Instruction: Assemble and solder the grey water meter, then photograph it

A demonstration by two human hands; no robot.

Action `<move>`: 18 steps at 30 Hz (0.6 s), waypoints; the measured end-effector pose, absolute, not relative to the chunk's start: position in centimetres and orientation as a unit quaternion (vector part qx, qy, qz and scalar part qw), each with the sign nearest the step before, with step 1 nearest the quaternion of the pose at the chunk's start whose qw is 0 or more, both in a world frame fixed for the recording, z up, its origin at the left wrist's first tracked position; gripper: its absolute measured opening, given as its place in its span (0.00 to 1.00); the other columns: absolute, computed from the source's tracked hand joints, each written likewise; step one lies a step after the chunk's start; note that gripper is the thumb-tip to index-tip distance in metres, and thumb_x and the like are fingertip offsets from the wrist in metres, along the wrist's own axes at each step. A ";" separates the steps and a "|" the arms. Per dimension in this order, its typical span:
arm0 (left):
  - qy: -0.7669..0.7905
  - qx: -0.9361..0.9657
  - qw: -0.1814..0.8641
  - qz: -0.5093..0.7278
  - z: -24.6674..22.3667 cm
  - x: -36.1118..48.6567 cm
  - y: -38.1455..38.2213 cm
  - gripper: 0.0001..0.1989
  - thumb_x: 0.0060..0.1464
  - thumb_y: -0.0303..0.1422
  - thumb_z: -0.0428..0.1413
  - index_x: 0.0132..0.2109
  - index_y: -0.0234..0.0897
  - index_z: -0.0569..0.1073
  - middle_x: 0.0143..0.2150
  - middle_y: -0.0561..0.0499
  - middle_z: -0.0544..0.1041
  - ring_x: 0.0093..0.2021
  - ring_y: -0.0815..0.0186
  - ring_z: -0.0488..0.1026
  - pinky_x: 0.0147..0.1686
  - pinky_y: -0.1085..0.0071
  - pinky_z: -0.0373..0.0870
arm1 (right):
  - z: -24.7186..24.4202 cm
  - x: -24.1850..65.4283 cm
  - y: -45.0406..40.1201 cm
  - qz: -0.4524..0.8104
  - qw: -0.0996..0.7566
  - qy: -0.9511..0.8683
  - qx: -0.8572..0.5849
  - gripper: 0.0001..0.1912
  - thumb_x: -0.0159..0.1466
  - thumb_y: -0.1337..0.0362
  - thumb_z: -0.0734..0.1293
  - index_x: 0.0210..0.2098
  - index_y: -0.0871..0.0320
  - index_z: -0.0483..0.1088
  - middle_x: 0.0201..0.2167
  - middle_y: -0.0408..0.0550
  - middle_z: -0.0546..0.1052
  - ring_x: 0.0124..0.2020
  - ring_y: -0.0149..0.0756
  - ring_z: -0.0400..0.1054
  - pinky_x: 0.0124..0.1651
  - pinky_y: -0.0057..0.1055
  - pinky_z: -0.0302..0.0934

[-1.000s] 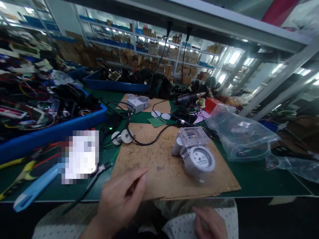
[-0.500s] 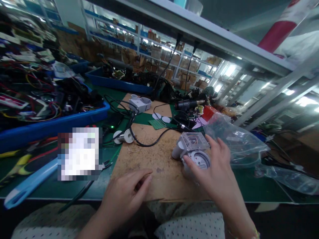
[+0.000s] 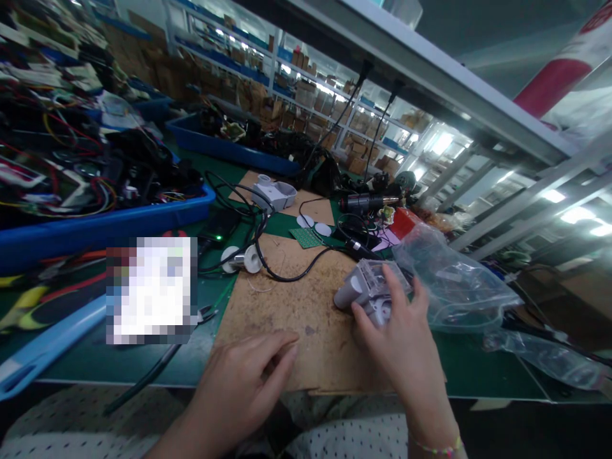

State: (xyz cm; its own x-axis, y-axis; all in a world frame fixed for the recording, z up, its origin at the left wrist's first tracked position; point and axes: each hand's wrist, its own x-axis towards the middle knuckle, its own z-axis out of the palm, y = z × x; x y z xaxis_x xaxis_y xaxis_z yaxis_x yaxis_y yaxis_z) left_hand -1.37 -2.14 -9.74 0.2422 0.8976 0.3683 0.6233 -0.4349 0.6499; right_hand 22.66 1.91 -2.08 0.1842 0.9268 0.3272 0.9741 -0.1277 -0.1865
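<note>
My right hand (image 3: 399, 331) reaches over a grey plastic housing (image 3: 349, 292), with thumb at its near left side and fingers across its top. The housing has a clear boxy cover (image 3: 375, 273), a round tube-like part at the left and a round recess partly covered by my hand. It sits on the right part of a stained brown board (image 3: 306, 312). My left hand (image 3: 251, 376) rests at the board's front left, fingers curled and thumb near the index finger. Whatever may be inside that hand is hidden.
A similar grey housing (image 3: 275, 193) stands on a farther board. Black cable (image 3: 291, 278) loops behind the hands, beside white round-ended parts (image 3: 241, 260) and a green circuit board (image 3: 306, 238). Blue bins (image 3: 167, 217) hold wired parts; clear plastic bags (image 3: 463, 280) lie right. Pliers (image 3: 205, 315) lie left.
My right hand has turned and its fingers have moved over the clear cover; the housing looks tilted differently, its round recess less visible. My left hand stays almost still. The whole view has shifted slightly.
</note>
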 end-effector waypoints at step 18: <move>0.498 0.769 0.171 0.363 -10.1 -1.3 -2.1 0.14 0.69 0.39 0.49 0.49 0.46 0.79 0.44 0.54 0.86 0.41 0.59 0.85 0.38 0.60 0.84 | -0.2 27.4 4.7 0.134 0.195 -0.624 -0.745 0.46 0.61 0.42 0.70 0.73 0.40 0.52 0.63 0.50 0.71 0.61 0.55 0.68 0.62 0.52 0.62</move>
